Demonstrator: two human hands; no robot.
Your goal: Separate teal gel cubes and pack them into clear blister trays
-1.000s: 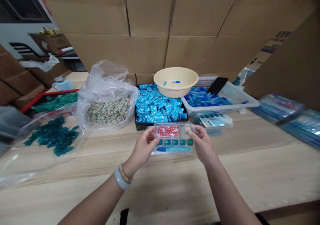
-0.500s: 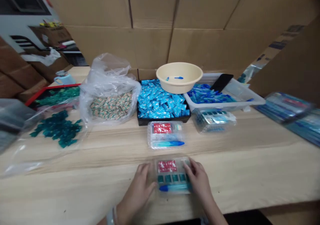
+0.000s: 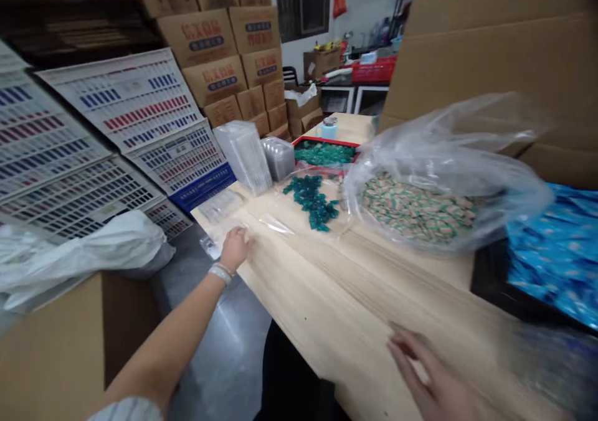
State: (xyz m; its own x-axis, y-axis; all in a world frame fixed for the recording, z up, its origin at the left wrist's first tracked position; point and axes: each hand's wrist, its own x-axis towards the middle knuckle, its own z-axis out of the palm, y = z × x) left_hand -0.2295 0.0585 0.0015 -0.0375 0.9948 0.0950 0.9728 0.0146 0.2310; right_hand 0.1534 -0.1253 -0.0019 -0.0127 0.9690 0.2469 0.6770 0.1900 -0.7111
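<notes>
At the table's left edge, my left hand has its fingers curled; clear plastic lies around them, and what they hold cannot be made out. Beside it are a clear plastic piece at the edge and thin clear trays on the tabletop. My right hand, smeared by motion, hovers over the front of the table with thumb and fingers apart and nothing visible between them. Dark green small packets lie on plastic film beyond my left hand.
Stacked clear plastic boxes stand at the far left corner. A red-rimmed tray holds green pieces. To the right are a plastic bag of beige-green packets, blue packets in a black tray, and a blurred clear box.
The view has swung left. Both hands have let go of the clear box holding a red packet, green pieces and a blue pen. My left hand has reached to the table's left edge.
</notes>
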